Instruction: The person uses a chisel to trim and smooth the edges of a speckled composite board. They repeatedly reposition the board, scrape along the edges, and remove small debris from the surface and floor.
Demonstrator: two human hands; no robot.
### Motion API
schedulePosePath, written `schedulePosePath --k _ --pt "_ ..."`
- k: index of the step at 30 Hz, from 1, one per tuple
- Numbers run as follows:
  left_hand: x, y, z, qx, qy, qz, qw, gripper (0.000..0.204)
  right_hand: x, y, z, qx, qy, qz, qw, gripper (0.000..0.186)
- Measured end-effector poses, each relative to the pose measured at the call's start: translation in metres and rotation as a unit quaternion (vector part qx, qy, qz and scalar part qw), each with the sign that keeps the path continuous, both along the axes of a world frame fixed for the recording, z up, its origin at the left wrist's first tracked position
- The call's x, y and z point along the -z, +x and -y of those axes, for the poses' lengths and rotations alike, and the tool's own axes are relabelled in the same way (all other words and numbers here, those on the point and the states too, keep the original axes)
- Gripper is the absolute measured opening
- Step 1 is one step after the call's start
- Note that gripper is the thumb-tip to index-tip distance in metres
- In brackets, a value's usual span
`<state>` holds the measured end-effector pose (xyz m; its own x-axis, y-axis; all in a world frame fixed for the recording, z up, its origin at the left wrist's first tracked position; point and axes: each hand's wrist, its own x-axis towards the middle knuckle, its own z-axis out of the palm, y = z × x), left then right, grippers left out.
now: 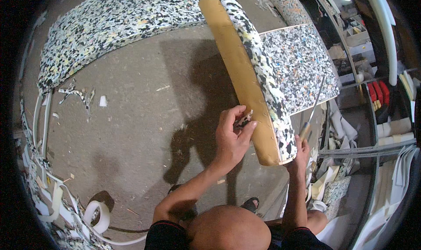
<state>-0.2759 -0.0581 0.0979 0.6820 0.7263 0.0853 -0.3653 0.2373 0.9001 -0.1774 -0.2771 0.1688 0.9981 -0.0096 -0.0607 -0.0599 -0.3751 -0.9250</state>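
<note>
A long, rounded piece stretches away in front of me, with a smooth tan face (pixel 245 83) dotted with small marks. Black-and-white speckled foam (pixel 267 74) covers its right side. My left hand (pixel 232 138) is closed beside the tan face, pinching a small speckled foam scrap (pixel 246 118) between thumb and fingertips. At the near end of the piece, my right hand (pixel 301 152) is closed round a knife (pixel 305 129) with a yellowish handle and a long thin blade pointing up and away. Part of the right hand is hidden behind the piece's end.
A large speckled foam sheet (pixel 123 19) lies at the far left; another speckled foam panel (pixel 302 65) is behind the long piece. Foam shreds (pixel 79 94) and a white roll (pixel 96 215) lie on the floor at left. Shelves (pixel 368 83) with foam offcuts line the right.
</note>
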Motion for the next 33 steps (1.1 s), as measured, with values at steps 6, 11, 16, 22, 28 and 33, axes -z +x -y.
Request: schedulePosePath --k 6,11,16,22,28,33 --pt "-0.002 -0.023 0.003 0.136 -0.157 0.012 0.978 0.067 0.007 -0.014 -0.023 -0.006 -0.077 0.019 0.997 0.036" --pt "0.024 -0.041 -0.01 0.167 -0.207 0.001 0.964 0.081 0.037 -0.038 -0.047 0.002 -0.081 0.029 0.996 0.039" --pt "0.039 -0.048 -0.017 0.154 -0.261 -0.029 0.953 0.08 0.046 -0.044 -0.055 0.019 -0.106 -0.011 0.994 0.036" --pt "0.049 -0.048 -0.015 0.119 -0.288 -0.023 0.95 0.059 0.045 -0.044 -0.058 0.022 -0.102 -0.003 0.995 0.036" --pt "0.056 -0.051 -0.016 0.099 -0.371 -0.001 0.923 0.053 0.048 -0.045 -0.058 0.046 -0.078 -0.004 0.996 0.034" --pt "0.064 -0.057 -0.013 0.043 -0.442 -0.01 0.896 0.046 0.06 -0.049 -0.058 0.076 -0.01 -0.007 0.997 0.036"
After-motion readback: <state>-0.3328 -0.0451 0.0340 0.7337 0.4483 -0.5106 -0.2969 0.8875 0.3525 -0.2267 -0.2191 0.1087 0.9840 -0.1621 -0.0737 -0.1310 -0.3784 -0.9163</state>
